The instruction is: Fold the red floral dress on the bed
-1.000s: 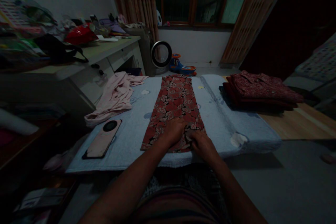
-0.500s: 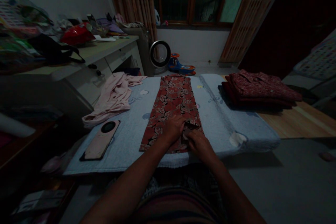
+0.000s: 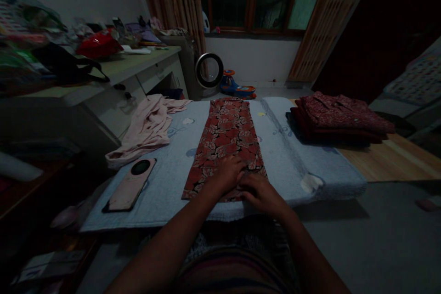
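A red floral garment (image 3: 229, 133), patterned with leaves and folded into a long panel, lies flat on the blue cloth-covered table (image 3: 168, 206). My left hand (image 3: 229, 173) rests on its near part with the fingers stretched out over the fabric. Close by on the right, my right hand (image 3: 260, 190) lies on the same part, thumb apart from the slightly bent fingers. The fingertips of both hands almost meet. Fabric beneath the hands is partly hidden.
To the left, a pink garment (image 3: 146, 124) lies crumpled behind a phone (image 3: 129, 188). Folded dark red clothes (image 3: 339, 115) are stacked at the right, by a bare wooden surface (image 3: 389, 156). A cluttered desk (image 3: 138, 66) stands at the back left, a toy car (image 3: 237, 88) beyond the table.
The raised, dark-gapped fold between my hands now lies flat. My left hand has moved slightly down and flattened; my right hand has shifted a little toward me, its fingers loosened from the fabric.
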A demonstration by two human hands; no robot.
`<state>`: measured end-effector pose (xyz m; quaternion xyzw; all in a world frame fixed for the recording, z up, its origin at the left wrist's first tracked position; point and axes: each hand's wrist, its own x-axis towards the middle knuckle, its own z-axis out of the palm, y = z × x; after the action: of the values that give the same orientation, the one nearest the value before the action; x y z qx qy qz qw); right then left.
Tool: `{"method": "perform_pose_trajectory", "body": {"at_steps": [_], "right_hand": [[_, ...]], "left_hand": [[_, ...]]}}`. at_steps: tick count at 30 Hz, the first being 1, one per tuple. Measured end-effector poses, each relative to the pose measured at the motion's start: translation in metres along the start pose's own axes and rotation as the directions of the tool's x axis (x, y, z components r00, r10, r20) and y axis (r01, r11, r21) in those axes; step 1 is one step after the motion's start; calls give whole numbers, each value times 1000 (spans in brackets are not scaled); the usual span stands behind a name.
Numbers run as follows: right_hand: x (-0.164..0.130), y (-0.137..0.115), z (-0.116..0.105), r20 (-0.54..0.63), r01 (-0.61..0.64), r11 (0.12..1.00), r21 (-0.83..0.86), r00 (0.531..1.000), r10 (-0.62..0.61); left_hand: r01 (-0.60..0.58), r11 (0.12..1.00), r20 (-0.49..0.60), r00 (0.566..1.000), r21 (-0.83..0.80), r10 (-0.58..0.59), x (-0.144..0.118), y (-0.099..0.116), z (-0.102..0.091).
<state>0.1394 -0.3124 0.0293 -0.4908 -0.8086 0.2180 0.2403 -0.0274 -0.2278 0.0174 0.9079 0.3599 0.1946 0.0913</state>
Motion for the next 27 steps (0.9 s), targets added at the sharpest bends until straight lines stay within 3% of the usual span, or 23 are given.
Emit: {"method": "perform_pose_trajectory", "body": {"at_steps": [3,7,9,14,21,27], "right_hand": [[-1,15,-13,-81,-37,995,97,996,45],[1,43,-13,-340,-270,959,-81,913,228],[1,51,-8,-386,-359,921,-154,879,278],[0,51,-5,-358,-456,872,-176,855,375],[0,44,-16,-264,-546,822,-164,827,497],[-3,36,-18,-164,-556,819,-139,829,535]], "left_hand": [[-7,1000,37,999,1,7,-5,5,-2],[-17,999,33,999,28,16,-12,9,-1],[-31,999,30,999,17,31,-15,11,-1],[-13,1000,64,998,-3,13,-24,14,-7],[2,999,219,976,-49,8,-34,18,-25],[35,996,204,979,-86,-17,-36,13,-21]]}}
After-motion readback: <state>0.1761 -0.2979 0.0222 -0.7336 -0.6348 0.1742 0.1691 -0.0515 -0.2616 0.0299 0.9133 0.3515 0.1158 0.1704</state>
